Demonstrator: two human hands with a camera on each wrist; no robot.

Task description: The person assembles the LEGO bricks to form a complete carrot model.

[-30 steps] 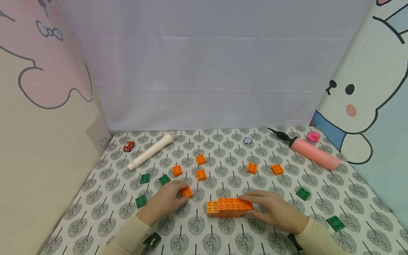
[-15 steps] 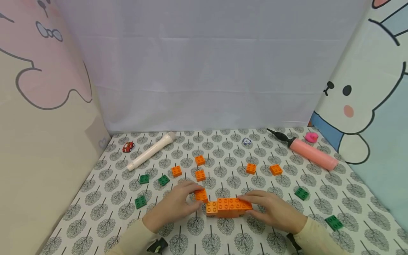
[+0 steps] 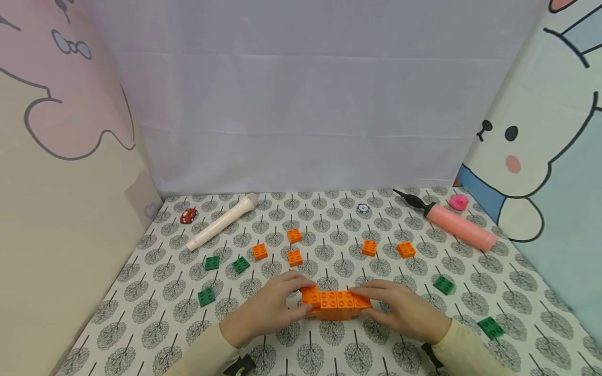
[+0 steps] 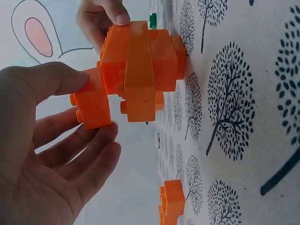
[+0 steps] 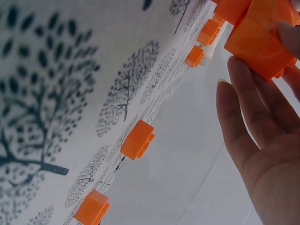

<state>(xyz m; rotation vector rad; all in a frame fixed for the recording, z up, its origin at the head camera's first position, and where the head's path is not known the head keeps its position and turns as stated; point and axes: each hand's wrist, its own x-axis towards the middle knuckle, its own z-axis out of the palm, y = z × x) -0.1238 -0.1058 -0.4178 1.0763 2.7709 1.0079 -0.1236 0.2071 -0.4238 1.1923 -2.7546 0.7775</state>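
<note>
My left hand (image 3: pixel 265 309) pinches a small orange building block (image 4: pixel 93 104) between thumb and fingers. That block is over the studs at the left end of a joined orange block structure (image 3: pixel 336 314); in the left wrist view a narrow gap shows between them. My right hand (image 3: pixel 405 312) grips the structure's right end, thumb on the near side and fingers on the far side. In the right wrist view, the structure's end (image 5: pixel 258 42) sits between thumb and fingers, partly cut off by the frame.
Several loose orange blocks (image 3: pixel 294 258) lie beyond the hands. Green blocks (image 3: pixel 206 296) lie at left and more green blocks (image 3: pixel 491 327) at right. Farther back are a red toy car (image 3: pixel 188 215), a white tube (image 3: pixel 223 222), a pink pump (image 3: pixel 461 225), a pink duck (image 3: pixel 458 202) and a chip (image 3: pixel 363 208).
My left hand has carried the orange block rightward from the tablecloth to above the structure's left end. My right hand has stayed on the right end.
</note>
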